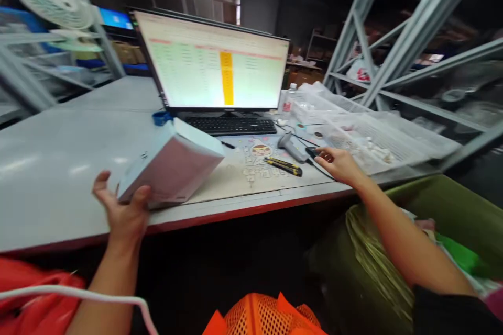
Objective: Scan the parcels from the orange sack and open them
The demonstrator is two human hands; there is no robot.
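Note:
My left hand [126,209] grips the lower left end of a pale box [173,170], thumb and fingers spread around its edge. The box is tilted over the front of the table, its side faces pinkish and its top light blue. At the right, my right hand [334,165] has its fingers closed on a small black object that looks like a computer mouse [312,152]. Just left of it lies a grey barcode scanner [290,145]. A yellow and black utility knife [283,166] rests on the desk mat [231,178] between my hands.
Behind are a monitor [212,68] showing a spreadsheet and a black keyboard [231,125]. White plastic baskets [365,141] with small items and a bottle [290,97] stand at the right. An olive-green bin [338,261] is below the table edge; metal frames [408,26] rise behind.

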